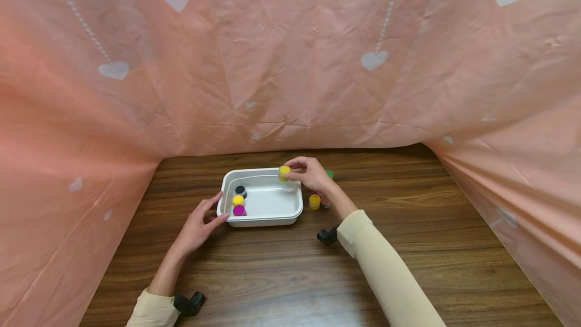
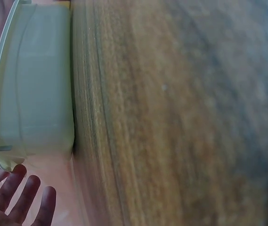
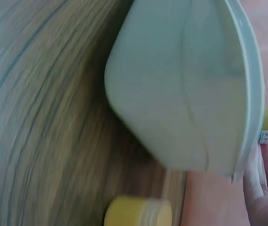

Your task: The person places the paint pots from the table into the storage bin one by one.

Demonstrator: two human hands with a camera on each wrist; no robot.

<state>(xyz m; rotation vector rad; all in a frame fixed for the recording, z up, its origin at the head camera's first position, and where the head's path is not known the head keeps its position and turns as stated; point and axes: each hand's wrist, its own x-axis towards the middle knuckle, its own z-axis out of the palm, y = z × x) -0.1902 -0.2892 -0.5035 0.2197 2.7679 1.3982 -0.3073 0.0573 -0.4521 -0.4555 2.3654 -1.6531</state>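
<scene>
A white plastic tray [image 1: 272,222] stands on the table. Inside its left end are three small paint pots: a black-lidded one [image 1: 240,191], a yellow-lidded one [image 1: 238,200] and a magenta-lidded one [image 1: 239,210]. Between thumb and fingers my right hand [image 1: 308,173] pinches a yellow paint pot [image 1: 284,172] above the tray's back right corner. A small label shows on this pot [image 3: 267,126] in the right wrist view. My left hand [image 1: 196,226] touches the tray's left end, thumb at the front rim and fingers spread along the side.
To the right of the tray stand another yellow paint pot [image 1: 314,202] and one partly hidden behind my right wrist. A green item [image 1: 330,173] peeks out behind the right hand. Pink cloth [image 1: 290,64] with white hearts encloses the wooden table [image 1: 254,276] at the back and sides.
</scene>
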